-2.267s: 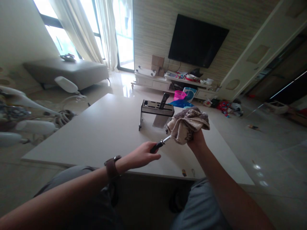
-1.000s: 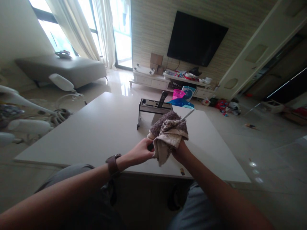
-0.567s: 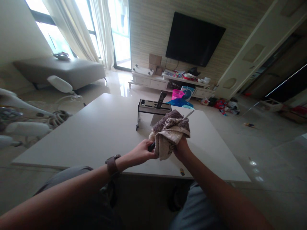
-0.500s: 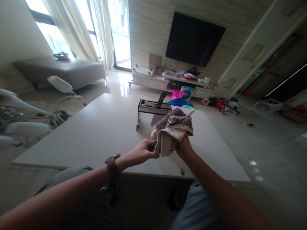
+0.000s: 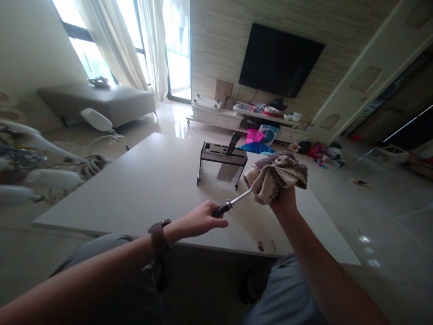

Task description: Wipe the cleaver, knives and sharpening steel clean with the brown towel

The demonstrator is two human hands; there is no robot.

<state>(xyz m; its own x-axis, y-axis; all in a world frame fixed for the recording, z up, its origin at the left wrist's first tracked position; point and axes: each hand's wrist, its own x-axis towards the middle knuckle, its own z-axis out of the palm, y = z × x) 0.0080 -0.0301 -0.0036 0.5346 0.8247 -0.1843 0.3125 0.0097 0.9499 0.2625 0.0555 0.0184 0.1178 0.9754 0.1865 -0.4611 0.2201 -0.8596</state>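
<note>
Bench: over on the far left, a grey bench [image 5: 98,104] near the curtains [image 5: 111,49], a small dish-like thing on top.
Worktop: a broad white worktop [image 5: 135,189] spreads out in front of the person's knees.
Wrist: here's a brown-strapped watch [image 5: 158,234] on the left arm.
Left hand: the left hand [image 5: 203,219] is above the near part of the worktop, fingers curled round a black handle, one digit stretched out on the near side.
Knife block: just beyond, a knife block [image 5: 223,155] stands upright on the worktop, and one black-handled knife [image 5: 232,144] sits in it, handle up and tilted right, broad blade visible below.
Rod: the bright metal rod [image 5: 241,197] runs up and right from that handle, its far end out of sight in the cloth.
Near edge: two small things on the worktop, a yellow-and-dark one [image 5: 260,245] and a pale one [image 5: 274,246], too small to name.
Cloth: a bunched brown-and-beige cloth [image 5: 274,180] wraps the rod, raised clear of the worktop.
Right hand: the right hand [image 5: 284,198] clutches the cloth from below; most of its fingers are hidden, so their exact placing cannot be told.
</note>
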